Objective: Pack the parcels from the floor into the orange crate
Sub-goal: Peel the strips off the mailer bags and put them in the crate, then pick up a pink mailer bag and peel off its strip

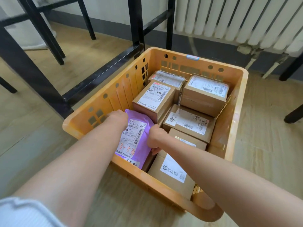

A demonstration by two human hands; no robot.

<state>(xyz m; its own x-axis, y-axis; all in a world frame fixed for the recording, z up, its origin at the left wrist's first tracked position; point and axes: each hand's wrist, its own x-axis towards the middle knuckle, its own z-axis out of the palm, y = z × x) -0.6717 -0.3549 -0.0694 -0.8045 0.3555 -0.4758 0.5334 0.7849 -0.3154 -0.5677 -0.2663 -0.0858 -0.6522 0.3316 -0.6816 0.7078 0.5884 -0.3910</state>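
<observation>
Left hand (117, 117), right hand (155, 138) grip purple mailer (136, 140) by opposite edges, fingers curled round it, inside orange crate (114, 95). Judged soft, light, slippery: hold edges.

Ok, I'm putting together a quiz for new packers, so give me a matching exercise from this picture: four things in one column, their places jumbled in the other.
Things
1. purple mailer
2. left hand
3. right hand
4. radiator

Places
A. on the wall beyond the orange crate
B. gripping the mailer's right edge
C. at the mailer's far left corner
D. inside the crate, at its near left corner

Pairs: 1-D, 2-C, 3-B, 4-A
</observation>
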